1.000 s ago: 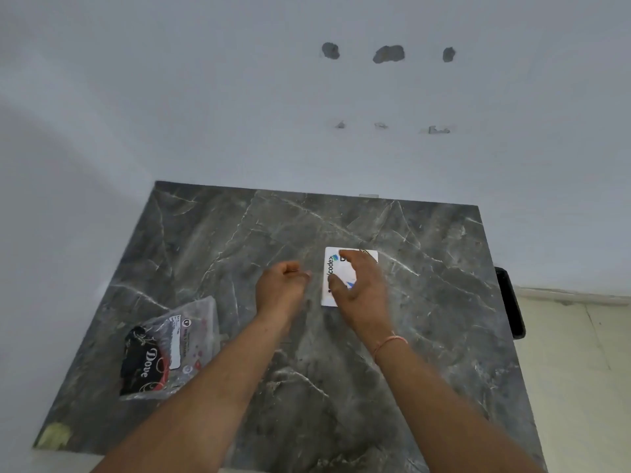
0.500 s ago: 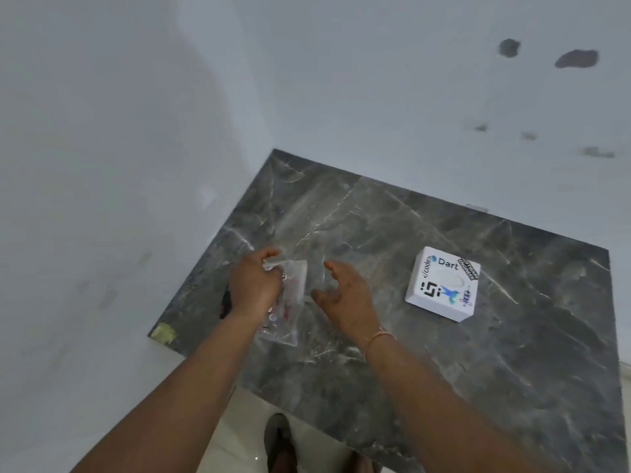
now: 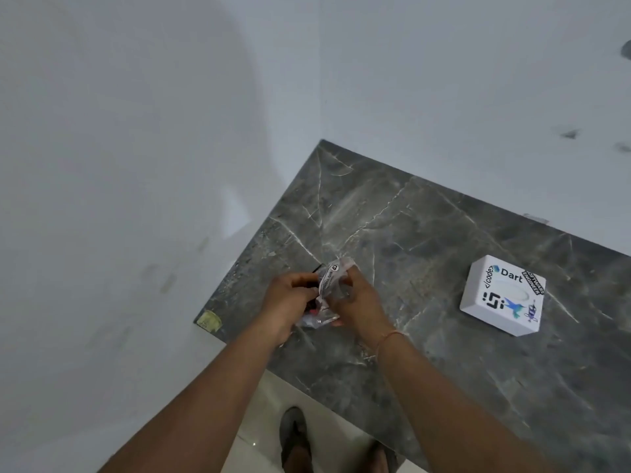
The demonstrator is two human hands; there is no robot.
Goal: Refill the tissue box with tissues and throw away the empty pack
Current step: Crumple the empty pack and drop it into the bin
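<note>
Now, status: late stage by my reading; the refill looks done, the disposal is not.
Tissue box (image 3: 502, 295): white, stickered, sits flat on the marble table (image 3: 426, 233) at the right, well apart from both hands. Its oval top slot looks shut over or filled with white; I cannot tell whether a tissue tip shows there.
Empty pack (image 3: 328, 295): clear crinkled plastic wrapper with black and white print, held just above the table's near-left part, between the two hands. It looks flat and slack, so I judge it holds no tissues.
Left hand (image 3: 290, 300): clenched on the left side of the pack, fingers curled round the film.
Right hand (image 3: 358, 302): pinching the right side of the pack, thumb and fingers closed on it; a thin thread band sits at the wrist.
Step in hand: likely crumpling or folding the wrapper into a small wad.
Left to do: carry the pack to a bin and drop it. No bin is visible in this view.
Other: yellow sticker (image 3: 210, 320) at the table's near-left corner; shoes (image 3: 295, 435) on the pale floor below.
</note>
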